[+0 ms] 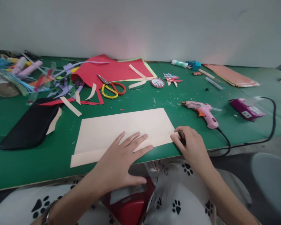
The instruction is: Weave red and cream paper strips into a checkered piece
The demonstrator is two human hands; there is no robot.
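Note:
A cream sheet of paper [121, 125] lies on the green table in front of me, with a narrow folded-looking strip along its near edge. My left hand [125, 156] rests open on the near part of the sheet, fingers spread and thumb apart. At the sheet's right end, my right hand [189, 142] is closed, with thumb and forefinger at the paper's edge. Something dark shows within the right hand; what it is cannot be made out.
A pink glue gun [204, 114] with a black cord lies right of the sheet, near a purple box [247, 109]. Behind are scissors [111, 89], red paper [117, 70], a glue stick [179, 63] and paper scraps. A black pouch [30, 125] lies left.

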